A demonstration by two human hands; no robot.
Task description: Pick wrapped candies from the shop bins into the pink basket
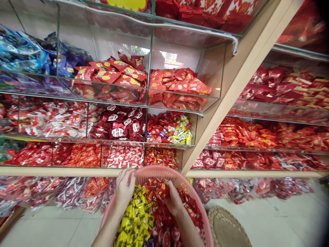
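A pink plastic basket (176, 174) with a perforated wall stands before me, filled with wrapped candies. My left hand (125, 187) curls its fingers over the basket's back left rim. Yellow-wrapped candies (136, 219) fill the left side of the basket. Down inside, toward the right, my right hand (174, 199) has its thumb and fingers closed around some red-wrapped candies (161, 189); its fingertips are partly hidden among them. More red candies lie around and below this hand, with a few dark purple wrappers near the bottom of the view.
Clear-fronted shelf bins hold red candies (125, 156), maroon packets (123, 123), mixed red and yellow candies (182, 130) and blue packets (23, 51). A slanted wooden post (231, 92) divides the shelves. Filled plastic bags (72, 192) sit beneath. A round woven-edged stool (228, 228) is at the right.
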